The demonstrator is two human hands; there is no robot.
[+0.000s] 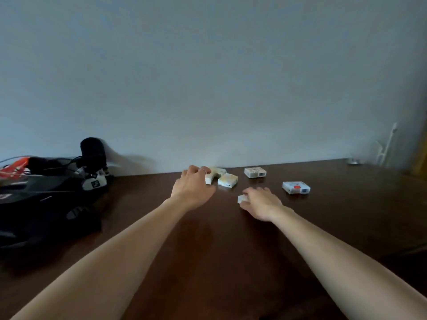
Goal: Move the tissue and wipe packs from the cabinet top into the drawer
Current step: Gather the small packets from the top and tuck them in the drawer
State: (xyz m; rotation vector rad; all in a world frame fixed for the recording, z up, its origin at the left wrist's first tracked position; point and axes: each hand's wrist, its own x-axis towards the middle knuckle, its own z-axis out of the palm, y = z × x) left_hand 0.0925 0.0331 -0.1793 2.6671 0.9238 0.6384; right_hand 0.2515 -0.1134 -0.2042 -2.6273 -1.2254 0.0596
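Observation:
Several small packs lie on the dark wooden cabinet top [208, 239] near the wall. My left hand [193, 185] reaches out and its fingers curl over a cream pack [216, 173] by the wall. A second cream pack [228, 180] lies right beside it. My right hand [261, 203] covers a small white pack [242, 199], fingers curled round it, with only its left end showing. A whitish pack [255, 172] sits farther back. A white pack with a red dot [296, 187] lies to the right. The drawer is out of view.
A black bag [44, 204] with red parts, cables and a black microphone [93, 153] fills the left end of the cabinet top. A small metal item [354, 160] and a white stand [387, 146] sit at the far right by the wall.

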